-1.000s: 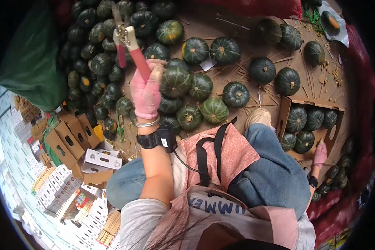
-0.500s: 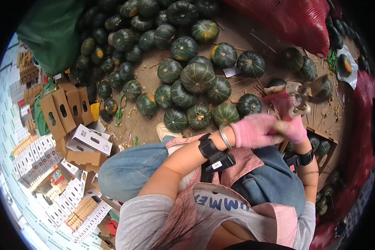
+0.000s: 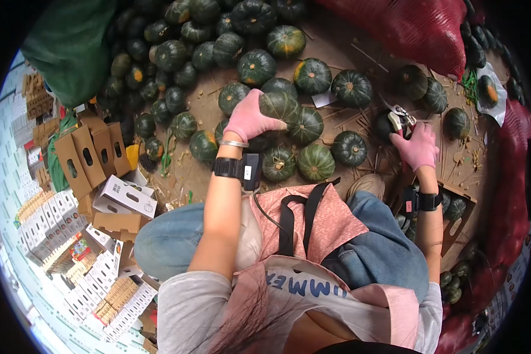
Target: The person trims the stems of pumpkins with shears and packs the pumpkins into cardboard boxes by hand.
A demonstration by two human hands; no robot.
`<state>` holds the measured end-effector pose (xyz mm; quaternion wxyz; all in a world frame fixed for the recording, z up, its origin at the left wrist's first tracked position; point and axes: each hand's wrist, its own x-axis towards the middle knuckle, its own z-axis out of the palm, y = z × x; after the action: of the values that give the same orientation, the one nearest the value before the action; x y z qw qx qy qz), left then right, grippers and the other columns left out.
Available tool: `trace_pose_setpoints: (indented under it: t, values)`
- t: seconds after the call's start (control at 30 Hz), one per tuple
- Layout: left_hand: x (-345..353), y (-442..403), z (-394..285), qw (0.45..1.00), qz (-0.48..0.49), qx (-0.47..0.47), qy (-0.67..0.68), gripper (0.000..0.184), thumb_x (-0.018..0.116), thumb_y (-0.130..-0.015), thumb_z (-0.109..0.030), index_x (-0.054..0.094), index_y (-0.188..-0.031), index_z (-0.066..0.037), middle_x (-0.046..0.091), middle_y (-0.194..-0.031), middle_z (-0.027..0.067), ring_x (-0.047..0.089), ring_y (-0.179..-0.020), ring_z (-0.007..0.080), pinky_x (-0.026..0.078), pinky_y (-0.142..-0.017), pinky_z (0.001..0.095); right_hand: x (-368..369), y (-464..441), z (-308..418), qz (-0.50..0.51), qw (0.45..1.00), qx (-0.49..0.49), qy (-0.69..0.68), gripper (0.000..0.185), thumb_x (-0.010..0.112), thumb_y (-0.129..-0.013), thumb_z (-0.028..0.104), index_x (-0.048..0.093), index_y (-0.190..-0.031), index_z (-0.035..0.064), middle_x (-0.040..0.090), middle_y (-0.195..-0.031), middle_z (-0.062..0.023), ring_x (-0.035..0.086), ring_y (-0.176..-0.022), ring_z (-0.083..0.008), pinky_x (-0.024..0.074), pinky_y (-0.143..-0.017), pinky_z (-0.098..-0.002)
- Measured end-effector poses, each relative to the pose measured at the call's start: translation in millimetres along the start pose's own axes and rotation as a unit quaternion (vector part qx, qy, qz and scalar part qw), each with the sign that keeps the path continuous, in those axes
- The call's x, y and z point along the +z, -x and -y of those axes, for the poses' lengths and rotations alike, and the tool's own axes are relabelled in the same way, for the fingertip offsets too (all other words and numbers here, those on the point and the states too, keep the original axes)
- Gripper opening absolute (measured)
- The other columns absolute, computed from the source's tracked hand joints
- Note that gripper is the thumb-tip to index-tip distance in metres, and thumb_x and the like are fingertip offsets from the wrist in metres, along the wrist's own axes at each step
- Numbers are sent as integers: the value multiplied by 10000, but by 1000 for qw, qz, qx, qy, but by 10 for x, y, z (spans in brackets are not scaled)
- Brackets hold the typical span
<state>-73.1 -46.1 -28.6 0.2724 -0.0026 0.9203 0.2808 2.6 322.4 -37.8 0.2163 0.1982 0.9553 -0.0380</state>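
Note:
My left hand (image 3: 249, 118), in a pink glove, is closed on a dark green pumpkin (image 3: 281, 108) that sits on top of others in the cluster. Its thumb shows along the near side; the other fingers are partly hidden. Off to the right, my right hand (image 3: 418, 147), also gloved in pink, grips pruning shears (image 3: 401, 118). The metal blades point away from me, over a dark pumpkin (image 3: 384, 125) on the floor. Around my left hand lie more pumpkins, among them a striped one (image 3: 316, 163) and one with a pale stem (image 3: 278, 164).
A big pile of pumpkins (image 3: 203, 54) covers the far left. Cardboard boxes (image 3: 88, 154) stand at left. Red mesh sacks (image 3: 419, 35) lie far right and along the right edge. A carton with pumpkins (image 3: 459, 206) is beside my right forearm. Dry stems litter the floor.
My hands were close together over my lap on the right. The left has swung left and taken hold of a pumpkin; the right has opened away slightly, still with the shears.

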Motion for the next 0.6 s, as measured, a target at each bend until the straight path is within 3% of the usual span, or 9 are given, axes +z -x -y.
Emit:
trace_pose_setpoints:
  t: [0.07, 0.13, 0.17, 0.2, 0.3, 0.43, 0.47, 0.53, 0.6]
  values:
    - [91, 13, 30, 992, -23, 13, 127, 797, 887, -504, -307, 501, -1141, -22, 603, -1066, 150, 599, -992, 259, 475, -900, 374, 11, -104, -76, 65, 997, 10, -46, 713, 675, -620, 528, 543, -1126, 44, 525, -1193, -124, 490, -1117, -310, 418, -853, -473]
    - [171, -36, 40, 955, -54, 9, 292, 746, 884, -544, -289, 503, -1123, -13, 618, -1052, 117, 607, -967, 218, 492, -872, 344, 99, -146, -169, -1, 999, -41, -20, 678, 662, -675, 532, 540, -1138, 53, 522, -1204, -129, 481, -1131, -329, 399, -896, -494]
    - [165, -99, 24, 915, -64, -12, 398, 629, 841, -647, -245, 497, -1107, 9, 602, -1074, 79, 595, -960, 193, 510, -840, 341, 109, -137, -183, -42, 997, -63, -11, 658, 659, -691, 523, 540, -1141, 57, 521, -1202, -131, 480, -1131, -335, 397, -904, -489]
    - [185, -113, -6, 821, -47, -44, 567, 539, 771, -744, -229, 489, -1151, -15, 597, -1075, 91, 594, -952, 218, 519, -820, 370, 106, -117, -194, -83, 993, -87, -2, 639, 655, -708, 514, 539, -1143, 61, 521, -1199, -132, 478, -1131, -341, 395, -912, -485]
    - [192, -164, -190, 760, -67, -25, 646, 432, 605, -895, -261, 468, -1254, -63, 554, -1189, 135, 601, -979, 254, 529, -844, 384, 79, -70, -198, -173, 960, -188, -116, 539, 676, -748, 391, 539, -1152, 61, 529, -1181, -140, 479, -1109, -350, 400, -933, -442]
    - [227, -237, 94, 955, -213, 50, 202, 496, 636, -849, -262, 466, -1279, -83, 581, -1144, 163, 559, -1059, 257, 477, -863, 363, 37, -50, -210, -229, 934, -222, -160, 494, 698, -739, 270, 542, -1156, 57, 533, -1172, -145, 478, -1092, -354, 390, -952, -429]
    - [174, -263, 248, 956, -286, 39, 50, 489, 653, -812, -204, 492, -1258, -86, 577, -1154, 193, 573, -1030, 337, 453, -899, 406, 40, -50, -242, -237, 932, -222, -158, 488, 698, -737, 254, 542, -1156, 57, 532, -1173, -146, 477, -1092, -355, 389, -954, -429]
    - [-23, -188, 530, 949, -311, -6, -45, 496, 644, -806, -269, 508, -1246, -85, 589, -1151, 187, 572, -1021, 370, 436, -920, 420, 24, -13, -322, -230, 932, -231, -160, 466, 681, -743, 196, 537, -1163, 54, 527, -1176, -154, 474, -1097, -360, 385, -960, -424]
    - [-309, -71, 644, 959, -167, -149, -172, 514, 630, -795, -370, 548, -1208, -74, 617, -1101, 177, 579, -1028, 344, 442, -908, 406, 63, 46, -402, -227, 933, -220, -173, 458, 681, -746, 193, 538, -1158, 53, 525, -1179, -155, 473, -1098, -365, 389, -957, -422]
